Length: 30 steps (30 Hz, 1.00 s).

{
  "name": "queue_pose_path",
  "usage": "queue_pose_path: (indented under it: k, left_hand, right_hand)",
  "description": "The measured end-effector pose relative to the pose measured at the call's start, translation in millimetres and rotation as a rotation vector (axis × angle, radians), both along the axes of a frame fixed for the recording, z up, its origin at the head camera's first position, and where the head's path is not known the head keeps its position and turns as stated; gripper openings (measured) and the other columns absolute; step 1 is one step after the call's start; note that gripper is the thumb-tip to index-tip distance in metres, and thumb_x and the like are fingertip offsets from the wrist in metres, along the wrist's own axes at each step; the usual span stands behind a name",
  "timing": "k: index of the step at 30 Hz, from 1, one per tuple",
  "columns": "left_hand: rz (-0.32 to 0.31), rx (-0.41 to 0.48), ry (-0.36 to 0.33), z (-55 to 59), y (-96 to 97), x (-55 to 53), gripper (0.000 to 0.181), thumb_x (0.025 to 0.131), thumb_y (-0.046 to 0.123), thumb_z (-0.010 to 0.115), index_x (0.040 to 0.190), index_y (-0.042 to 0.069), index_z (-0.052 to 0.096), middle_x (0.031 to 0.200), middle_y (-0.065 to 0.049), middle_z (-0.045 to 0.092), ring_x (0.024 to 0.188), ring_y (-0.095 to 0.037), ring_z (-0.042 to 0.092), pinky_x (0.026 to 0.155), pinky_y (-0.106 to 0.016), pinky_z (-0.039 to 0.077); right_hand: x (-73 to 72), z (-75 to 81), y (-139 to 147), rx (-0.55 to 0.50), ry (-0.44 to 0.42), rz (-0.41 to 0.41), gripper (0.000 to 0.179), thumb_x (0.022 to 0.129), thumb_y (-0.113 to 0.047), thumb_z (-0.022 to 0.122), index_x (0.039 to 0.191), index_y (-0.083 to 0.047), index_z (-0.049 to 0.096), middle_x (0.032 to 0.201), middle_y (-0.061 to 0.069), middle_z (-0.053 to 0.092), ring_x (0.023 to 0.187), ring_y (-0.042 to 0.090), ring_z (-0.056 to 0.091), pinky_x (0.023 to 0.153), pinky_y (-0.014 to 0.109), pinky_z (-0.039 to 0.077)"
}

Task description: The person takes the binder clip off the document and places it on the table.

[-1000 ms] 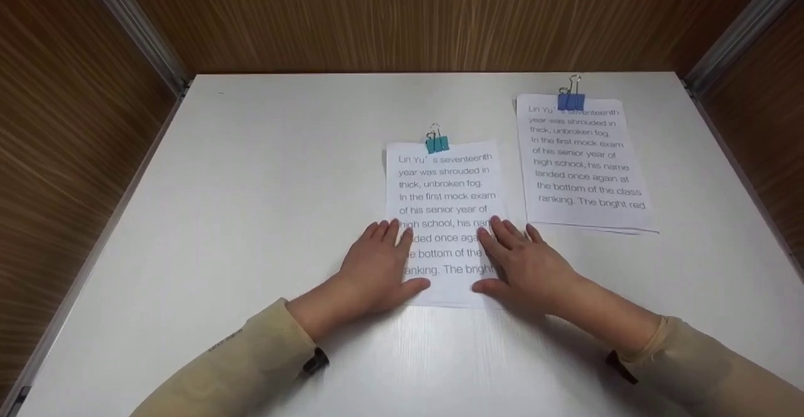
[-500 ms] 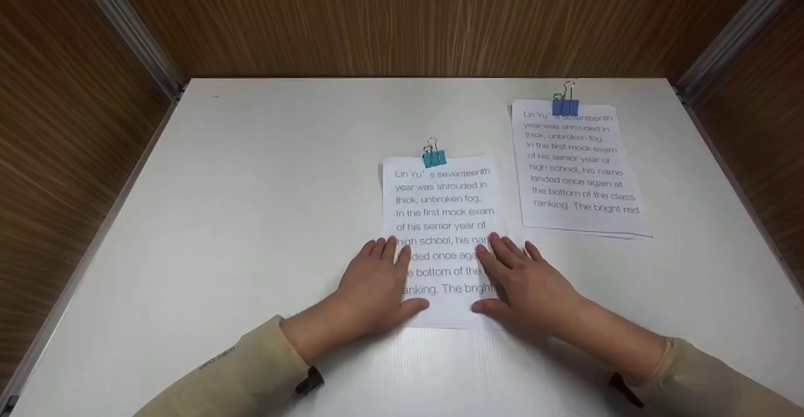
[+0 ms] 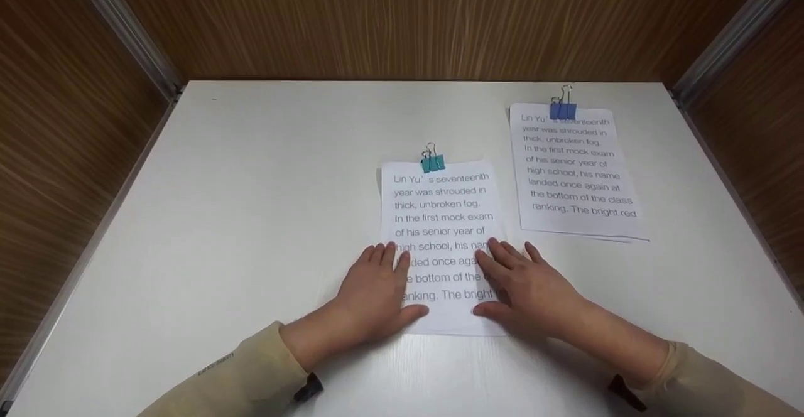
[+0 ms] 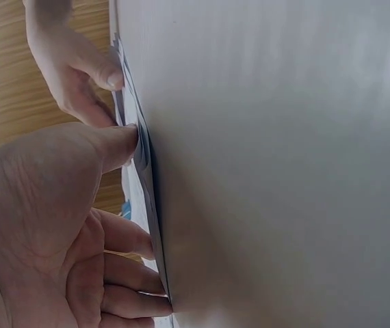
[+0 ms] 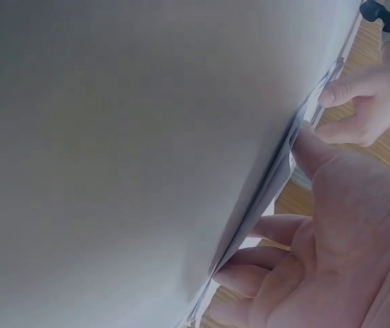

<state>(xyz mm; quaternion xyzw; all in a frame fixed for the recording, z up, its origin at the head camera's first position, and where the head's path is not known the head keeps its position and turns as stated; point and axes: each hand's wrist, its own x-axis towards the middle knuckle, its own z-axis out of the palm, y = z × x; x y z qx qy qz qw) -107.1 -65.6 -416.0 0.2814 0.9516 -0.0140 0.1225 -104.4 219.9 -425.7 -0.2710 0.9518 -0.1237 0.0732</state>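
In the head view, a stack of printed paper lies flat at the middle of the table, with a teal binder clip on its top edge, wire handles upright. My left hand rests on the stack's lower left edge, fingers extended forward and thumb on the page. On the lower right edge lies my right hand, fingers spread and thumb pointing inward. Both wrist views show the fingertips and thumb touching the paper from above; slight gaps show between the sheets at the edge.
A second printed stack lies at the back right, held by a blue binder clip. The white table is bordered by wood-grain panels at the back and sides.
The whole scene has shifted lower in the head view, the near stack and both hands a little more than the far stack. The hands keep the same pose on the paper.
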Motion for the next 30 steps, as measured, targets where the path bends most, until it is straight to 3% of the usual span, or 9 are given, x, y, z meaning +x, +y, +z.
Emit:
queue_pose_path:
  k: [7, 11, 16, 22, 30]
  left_hand:
    - [0.007, -0.011, -0.011, -1.3, 0.2, -0.3, 0.095, 0.102, 0.071, 0.049, 0.159, -0.005, 0.043, 0.161, -0.031, 0.042, 0.152, -0.043, 0.039, 0.125, -0.054, 0.029]
    - [0.007, 0.000, -0.006, -1.9, 0.1, -0.6, 0.095, 0.102, 0.070, 0.050, 0.158, -0.005, 0.043, 0.160, -0.031, 0.042, 0.151, -0.043, 0.040, 0.125, -0.054, 0.029]
    - [0.011, -0.002, -0.013, -1.9, 0.2, -1.3, 0.095, 0.102, 0.071, 0.049, 0.158, -0.006, 0.043, 0.160, -0.031, 0.042, 0.152, -0.043, 0.039, 0.125, -0.054, 0.030]
    - [0.027, 0.012, -0.025, -2.5, 0.2, -0.8, 0.096, 0.101, 0.071, 0.050, 0.159, -0.005, 0.043, 0.161, -0.031, 0.041, 0.152, -0.043, 0.038, 0.126, -0.054, 0.028]
    - [0.029, 0.021, -0.024, -3.0, -0.1, -0.7, 0.095, 0.101, 0.070, 0.051, 0.159, -0.005, 0.043, 0.161, -0.031, 0.041, 0.153, -0.042, 0.038, 0.126, -0.054, 0.028]
  right_hand:
    - [-23.6, 11.9, 5.0, -0.083, 0.028, -0.043, 0.082, 0.093, -0.048, 0.081, 0.155, -0.002, 0.053, 0.156, 0.022, 0.053, 0.143, 0.043, 0.051, 0.119, 0.068, 0.031]
    - [-49.3, 21.4, 13.5, -0.159, 0.042, -0.094, 0.079, 0.093, -0.039, 0.083, 0.156, -0.003, 0.051, 0.155, 0.022, 0.054, 0.133, 0.045, 0.060, 0.115, 0.062, 0.041]
    - [-87.4, 27.9, 24.8, -0.282, 0.025, -0.161, 0.078, 0.093, -0.029, 0.084, 0.158, -0.003, 0.049, 0.150, 0.023, 0.059, 0.131, 0.044, 0.062, 0.111, 0.057, 0.047]
    - [-129.4, 25.4, 32.3, -0.391, -0.018, -0.222, 0.082, 0.092, -0.023, 0.086, 0.160, -0.004, 0.045, 0.138, 0.025, 0.066, 0.125, 0.043, 0.065, 0.103, 0.056, 0.052]
    - [-165.3, 13.0, 32.6, -0.455, -0.153, -0.291, 0.093, 0.091, -0.031, 0.087, 0.166, -0.009, 0.036, 0.144, 0.022, 0.063, 0.133, 0.041, 0.060, 0.114, 0.056, 0.044]
